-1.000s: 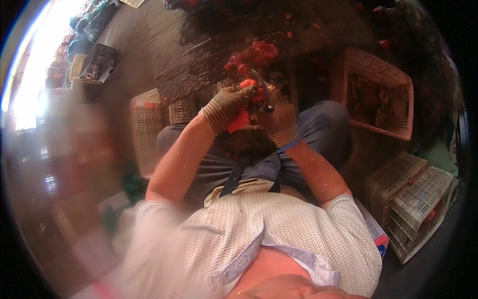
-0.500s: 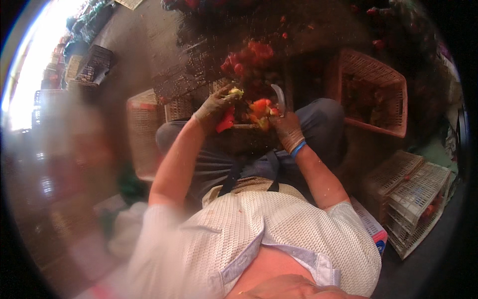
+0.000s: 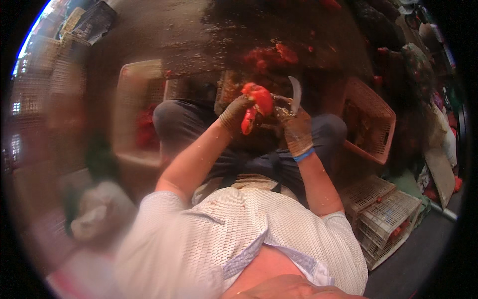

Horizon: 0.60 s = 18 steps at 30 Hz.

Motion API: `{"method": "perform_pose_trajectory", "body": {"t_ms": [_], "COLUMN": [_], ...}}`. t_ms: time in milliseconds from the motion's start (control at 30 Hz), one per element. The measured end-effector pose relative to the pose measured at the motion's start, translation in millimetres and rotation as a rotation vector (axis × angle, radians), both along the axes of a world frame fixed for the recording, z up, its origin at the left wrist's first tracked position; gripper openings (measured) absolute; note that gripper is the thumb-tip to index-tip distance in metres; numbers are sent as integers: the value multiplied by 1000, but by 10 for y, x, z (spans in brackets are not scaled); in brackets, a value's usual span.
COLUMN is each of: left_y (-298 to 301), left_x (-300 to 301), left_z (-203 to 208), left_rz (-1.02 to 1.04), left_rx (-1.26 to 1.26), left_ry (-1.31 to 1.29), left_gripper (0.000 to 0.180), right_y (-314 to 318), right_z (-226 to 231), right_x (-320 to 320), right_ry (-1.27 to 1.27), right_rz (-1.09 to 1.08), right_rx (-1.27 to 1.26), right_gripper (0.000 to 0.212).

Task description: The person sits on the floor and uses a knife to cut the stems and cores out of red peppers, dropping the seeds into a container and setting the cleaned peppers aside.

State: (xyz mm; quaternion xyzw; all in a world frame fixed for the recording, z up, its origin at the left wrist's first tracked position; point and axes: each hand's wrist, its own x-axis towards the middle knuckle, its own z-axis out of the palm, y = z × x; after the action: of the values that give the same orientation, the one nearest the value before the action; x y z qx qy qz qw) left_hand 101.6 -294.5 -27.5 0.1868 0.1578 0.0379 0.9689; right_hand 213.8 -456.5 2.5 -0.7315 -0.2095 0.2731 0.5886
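My left hand, in a dirty brown glove, is closed round a glossy red pepper. Part of that pepper hangs below the fingers as a red lobe. Just to the right, my gloved right hand grips a curved knife; its handle is hidden in the fist and the blade points up and away from me. The right fingertips come close to the pepper, and whether they touch it I cannot tell. Both hands are above my lap, between my bent knees.
A pale crate with red contents stands beside my left knee. Beyond my right knee is a tilted reddish crate. Stacked grey crates sit at the lower right. Red pieces and pale specks lie ahead, and a white sack is at the left.
My left hand has moved right, closer to the right hand, and now holds a red pepper where a yellow-green piece showed before. Red-orange pieces by the right hand are no longer seen there. The view has shifted.
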Motion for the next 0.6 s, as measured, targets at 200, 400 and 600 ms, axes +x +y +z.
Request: {"method": "perform_pose_trajectory", "body": {"t_ms": [200, 400, 600], "left_y": [1024, 1704, 2238], "left_x": [-632, -1933, -3047], "left_z": [212, 439, -183], "left_rz": [76, 714, 395], "left_rx": [-101, 222, 1595], "left_ry": [-718, -268, 1202], "left_gripper": [36, 38, 49], "right_y": [90, 49, 54], "right_z": [287, -28, 315], "right_x": [-188, -130, -276], "right_ry": [297, 478, 299], "right_rz": [26, 36, 95], "right_rx": [73, 48, -23], "right_gripper": [32, 38, 45]}}
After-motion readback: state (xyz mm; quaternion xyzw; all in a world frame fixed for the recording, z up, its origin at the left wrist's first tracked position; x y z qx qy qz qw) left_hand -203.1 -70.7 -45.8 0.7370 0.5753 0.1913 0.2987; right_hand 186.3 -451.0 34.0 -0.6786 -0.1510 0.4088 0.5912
